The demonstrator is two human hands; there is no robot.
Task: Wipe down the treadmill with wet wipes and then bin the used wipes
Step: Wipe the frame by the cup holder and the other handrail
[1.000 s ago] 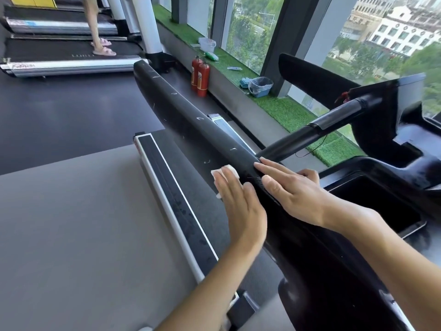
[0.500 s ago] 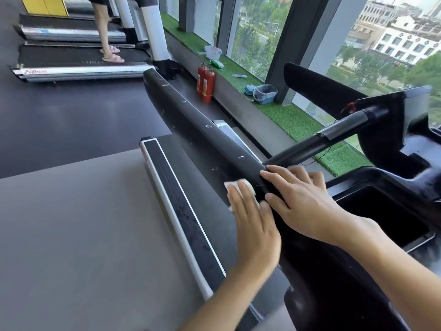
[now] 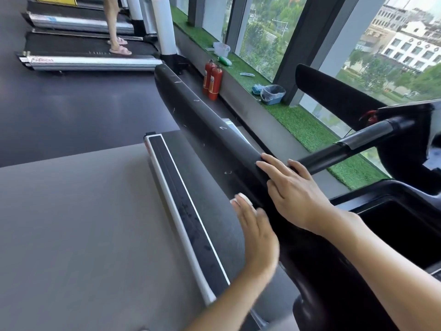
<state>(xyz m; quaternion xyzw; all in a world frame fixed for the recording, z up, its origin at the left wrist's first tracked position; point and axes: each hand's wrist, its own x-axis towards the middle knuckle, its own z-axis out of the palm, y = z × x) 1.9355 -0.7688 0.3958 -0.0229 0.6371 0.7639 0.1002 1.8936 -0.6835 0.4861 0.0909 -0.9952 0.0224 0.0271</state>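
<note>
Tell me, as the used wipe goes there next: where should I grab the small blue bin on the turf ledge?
Probably by the rim of the blue bin, from above on the room side: it stands upright with its top open, the liner folded over the rim, and the window pillar close behind it.

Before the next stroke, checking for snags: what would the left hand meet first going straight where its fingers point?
Likely only more of the handrail: the left hand, flat on the wipe, points along its side; depth unclear.

Matt black plastic handrail (image 3: 210, 120) w/ scuffs, silver metal side rail (image 3: 167, 194), grey belt (image 3: 71, 223) smooth.
</note>
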